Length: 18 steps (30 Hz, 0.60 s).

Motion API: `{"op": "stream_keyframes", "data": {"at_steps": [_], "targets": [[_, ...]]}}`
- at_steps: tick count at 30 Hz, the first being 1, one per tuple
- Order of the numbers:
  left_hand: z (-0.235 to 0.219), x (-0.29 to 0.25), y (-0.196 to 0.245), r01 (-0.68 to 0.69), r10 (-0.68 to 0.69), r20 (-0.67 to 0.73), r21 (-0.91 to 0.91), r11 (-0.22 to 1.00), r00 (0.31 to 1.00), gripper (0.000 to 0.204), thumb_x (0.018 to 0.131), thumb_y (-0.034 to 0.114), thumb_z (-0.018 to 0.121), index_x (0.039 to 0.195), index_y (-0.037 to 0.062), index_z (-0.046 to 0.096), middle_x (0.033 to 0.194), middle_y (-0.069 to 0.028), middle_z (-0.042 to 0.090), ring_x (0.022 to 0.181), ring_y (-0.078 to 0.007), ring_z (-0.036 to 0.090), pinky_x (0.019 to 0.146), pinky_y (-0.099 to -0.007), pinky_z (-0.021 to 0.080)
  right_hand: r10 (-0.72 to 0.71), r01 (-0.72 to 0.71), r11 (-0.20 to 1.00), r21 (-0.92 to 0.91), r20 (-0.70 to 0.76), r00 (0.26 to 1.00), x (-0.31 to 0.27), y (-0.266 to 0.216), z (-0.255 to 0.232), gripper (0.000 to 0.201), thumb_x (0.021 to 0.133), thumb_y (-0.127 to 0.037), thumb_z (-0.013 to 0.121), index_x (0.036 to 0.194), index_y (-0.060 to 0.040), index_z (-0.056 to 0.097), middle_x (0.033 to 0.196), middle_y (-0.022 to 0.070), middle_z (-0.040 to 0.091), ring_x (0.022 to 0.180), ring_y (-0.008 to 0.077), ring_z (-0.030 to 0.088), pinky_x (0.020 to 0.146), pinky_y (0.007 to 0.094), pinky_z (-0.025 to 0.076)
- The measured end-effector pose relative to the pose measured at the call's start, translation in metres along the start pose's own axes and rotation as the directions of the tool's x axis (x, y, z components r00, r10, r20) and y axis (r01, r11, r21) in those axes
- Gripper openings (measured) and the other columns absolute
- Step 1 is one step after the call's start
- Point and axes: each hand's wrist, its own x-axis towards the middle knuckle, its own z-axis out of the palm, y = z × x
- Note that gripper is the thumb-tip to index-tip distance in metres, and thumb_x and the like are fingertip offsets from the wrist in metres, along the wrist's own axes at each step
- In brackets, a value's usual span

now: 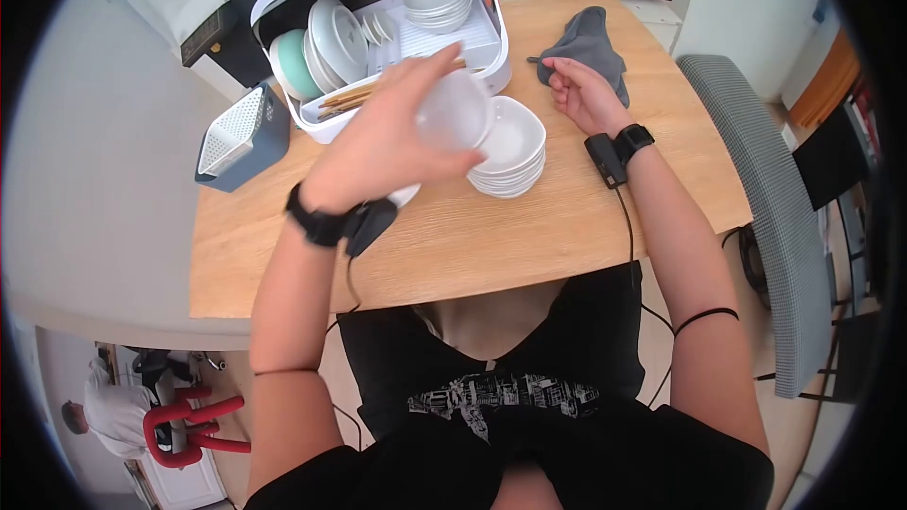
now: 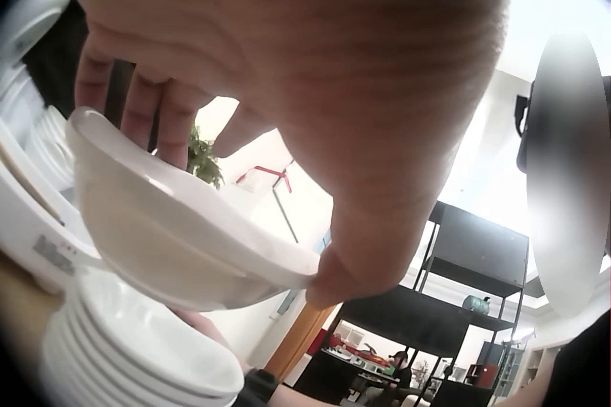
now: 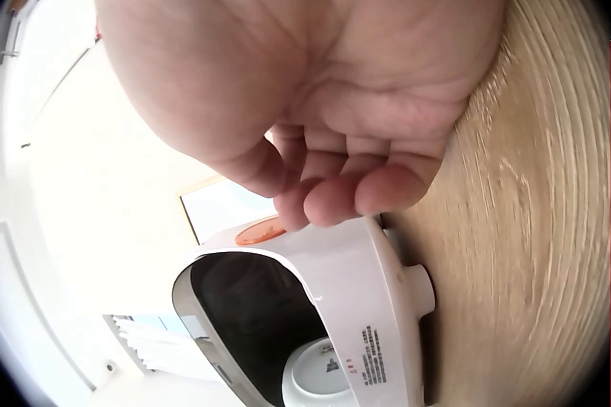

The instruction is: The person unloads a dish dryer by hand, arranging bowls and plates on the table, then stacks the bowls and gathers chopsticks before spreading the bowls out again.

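Note:
In the head view my left hand [image 1: 378, 137] holds a white bowl [image 1: 455, 115] by its rim, between thumb and fingers. Just beyond it stands a stack of several white bowls [image 1: 515, 142] on the table. From the left wrist, the held bowl [image 2: 181, 226] appears tilted above the stacked bowls [image 2: 153, 354]. My right hand [image 1: 586, 94] rests on the table with its fingers loosely curled, beside a crumpled grey cloth [image 1: 590, 38]. Nothing shows within the right palm [image 3: 315, 73] in the right wrist view.
A white dish box [image 1: 501, 71] with a raised lid holds plates [image 1: 337, 38], small bowls [image 1: 439, 2] and chopsticks [image 1: 345, 99]. Left of it sits a blue-grey basket [image 1: 250, 146]. Part of a white dish [image 1: 404, 195] shows under my left wrist. A grey chair [image 1: 779, 227] flanks the table [image 1: 453, 260].

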Motion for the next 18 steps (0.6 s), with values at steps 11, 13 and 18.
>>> {"op": "stream_keyframes", "data": {"at_steps": [11, 13, 18], "targets": [[0.028, -0.132, 0.016, 0.127, -0.149, 0.173, 0.133, 0.983, 0.973, 0.097, 0.070, 0.024, 0.093, 0.157, 0.0025, 0.054, 0.145, -0.0204, 0.057, 0.133, -0.0410, 0.054, 0.117, -0.0467, 0.045, -0.022, 0.025, 0.990, -0.142, 0.029, 0.999, -0.009, -0.003, 0.010, 0.028, 0.114, -0.027, 0.059, 0.134, -0.0071, 0.064, 0.091, -0.0030, 0.059, 0.080, 0.0091, 0.053, 0.072, 0.0244, 0.044], [0.032, -0.136, 0.015, 0.128, -0.153, 0.178, 0.142, 0.982, 0.972, 0.095, 0.072, 0.025, 0.093, 0.156, 0.0020, 0.055, 0.145, -0.0200, 0.058, 0.132, -0.0408, 0.054, 0.116, -0.0473, 0.046, -0.021, 0.029, 0.990, -0.140, 0.057, 0.998, -0.014, -0.008, 0.015, 0.029, 0.115, -0.026, 0.059, 0.137, -0.0075, 0.064, 0.094, -0.0035, 0.061, 0.081, 0.0085, 0.055, 0.074, 0.0248, 0.045], [0.035, -0.147, 0.007, 0.131, -0.147, 0.109, 0.145, 0.981, 0.983, 0.084, 0.077, 0.025, 0.090, 0.152, 0.0027, 0.058, 0.148, -0.0188, 0.059, 0.133, -0.0398, 0.055, 0.116, -0.0477, 0.046, -0.080, 0.087, 0.954, -0.288, 0.035, 0.996, -0.025, -0.033, 0.036, 0.028, 0.113, -0.029, 0.062, 0.133, -0.0104, 0.069, 0.101, -0.0040, 0.067, 0.089, 0.0062, 0.059, 0.082, 0.0243, 0.048]]}}
